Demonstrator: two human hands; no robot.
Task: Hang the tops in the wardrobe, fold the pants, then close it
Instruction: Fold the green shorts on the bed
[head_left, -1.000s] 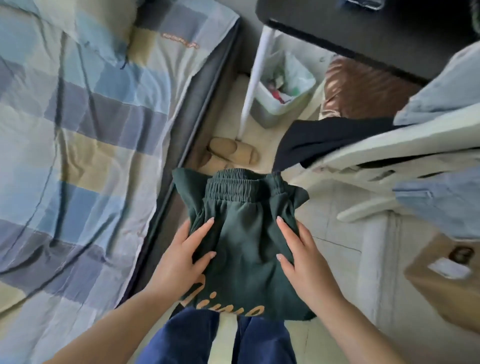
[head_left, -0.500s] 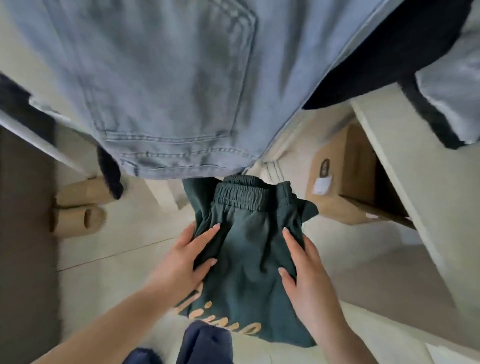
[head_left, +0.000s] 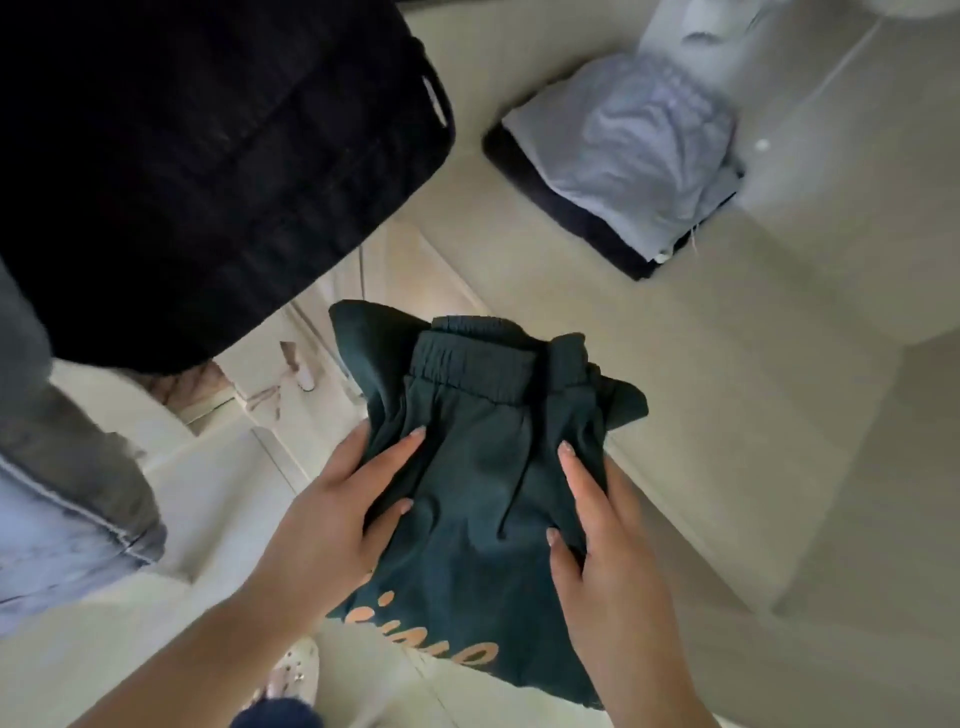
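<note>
Green pants (head_left: 483, 499): folded, held in mid-air at lower centre of the frame, elastic waistband on the far side, orange lettering near the bottom edge.
Left hand (head_left: 332, 525): grip clamped on the left edge of the pants, thumb on top.
Right hand (head_left: 608, 551): grip clamped on the right edge, thumb on top.
Folded stack (head_left: 628, 156): pale blue garment over a dark one, on the wardrobe shelf (head_left: 779, 312), upper right.
Black garment (head_left: 197, 156): hanging, upper left.
</note>
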